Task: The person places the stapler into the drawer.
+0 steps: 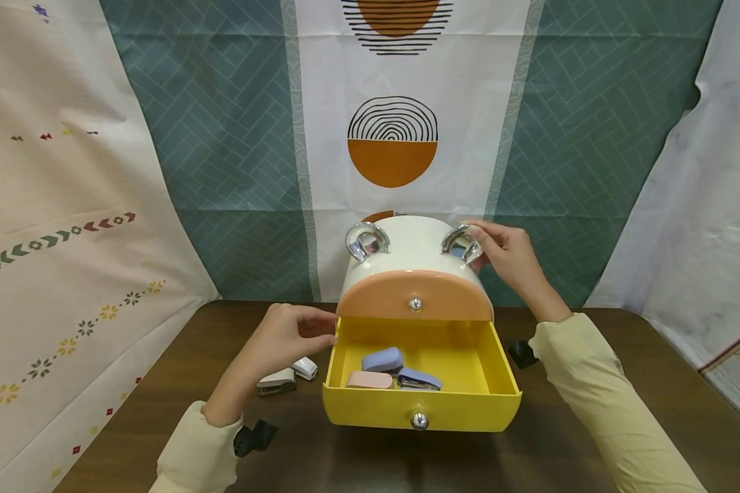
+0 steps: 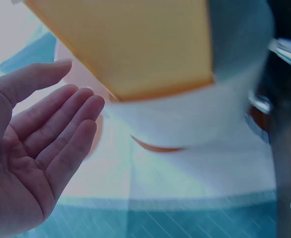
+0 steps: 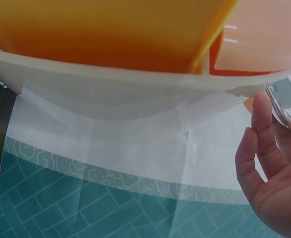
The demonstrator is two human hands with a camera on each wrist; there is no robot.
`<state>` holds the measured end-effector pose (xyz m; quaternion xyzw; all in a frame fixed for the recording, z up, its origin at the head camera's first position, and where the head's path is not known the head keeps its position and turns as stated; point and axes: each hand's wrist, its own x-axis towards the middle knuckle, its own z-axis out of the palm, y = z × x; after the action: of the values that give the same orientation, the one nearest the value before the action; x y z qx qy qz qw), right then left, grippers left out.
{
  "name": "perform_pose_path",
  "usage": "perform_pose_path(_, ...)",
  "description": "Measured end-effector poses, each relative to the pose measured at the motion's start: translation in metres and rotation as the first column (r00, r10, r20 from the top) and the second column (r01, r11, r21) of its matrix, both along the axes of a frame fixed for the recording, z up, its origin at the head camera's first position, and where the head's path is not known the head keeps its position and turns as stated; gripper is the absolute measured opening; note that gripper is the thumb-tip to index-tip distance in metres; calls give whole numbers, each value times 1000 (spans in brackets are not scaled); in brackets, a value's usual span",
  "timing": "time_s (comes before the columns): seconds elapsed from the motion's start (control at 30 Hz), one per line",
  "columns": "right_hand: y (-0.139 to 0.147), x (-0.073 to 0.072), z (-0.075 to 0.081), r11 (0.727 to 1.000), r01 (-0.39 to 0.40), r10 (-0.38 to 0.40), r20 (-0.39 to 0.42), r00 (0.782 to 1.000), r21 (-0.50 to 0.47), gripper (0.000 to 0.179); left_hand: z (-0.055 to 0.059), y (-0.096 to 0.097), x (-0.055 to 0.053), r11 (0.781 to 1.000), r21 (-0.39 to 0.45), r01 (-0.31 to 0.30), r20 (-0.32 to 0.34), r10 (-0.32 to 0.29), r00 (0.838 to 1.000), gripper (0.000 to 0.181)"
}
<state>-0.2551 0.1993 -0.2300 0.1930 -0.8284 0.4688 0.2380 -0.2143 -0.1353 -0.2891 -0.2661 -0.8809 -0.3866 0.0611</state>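
Observation:
A small white drawer box with two silver ear-shaped rings on top stands on the table. Its yellow lower drawer is pulled out; the peach upper drawer is closed. Inside the yellow drawer lie two lilac mini staplers and a pink one. My left hand is beside the drawer's back left edge; in the left wrist view its fingers are loosely extended, holding nothing. With thumb and fingers, my right hand holds the right silver ear, the fingers behind it.
Left of the drawer, two white mini staplers lie on the brown table. A black strap piece hangs by each wrist. Patterned cloth hangs close behind the box, with more cloth on both sides.

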Motion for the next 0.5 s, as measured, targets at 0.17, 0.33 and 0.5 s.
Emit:
perform_pose_path(0.17, 2, -3, -2, 1000, -5, 5, 2, 1000, -9, 31, -16, -20, -4, 996, -6, -84, 42, 85, 996, 27)
perform_pose_path(0.33, 12, -21, -16, 1000, -12, 12, -3, 1000, -15, 33, -34, -39, -9, 993, -17, -119, 58, 120, 991, 27)
perform_pose_path(0.5, 15, -26, -20, 1000, -11, 11, -15, 1000, -11, 34, -49, -56, -14, 988, -44, -149, 97, 152, 984, 27)
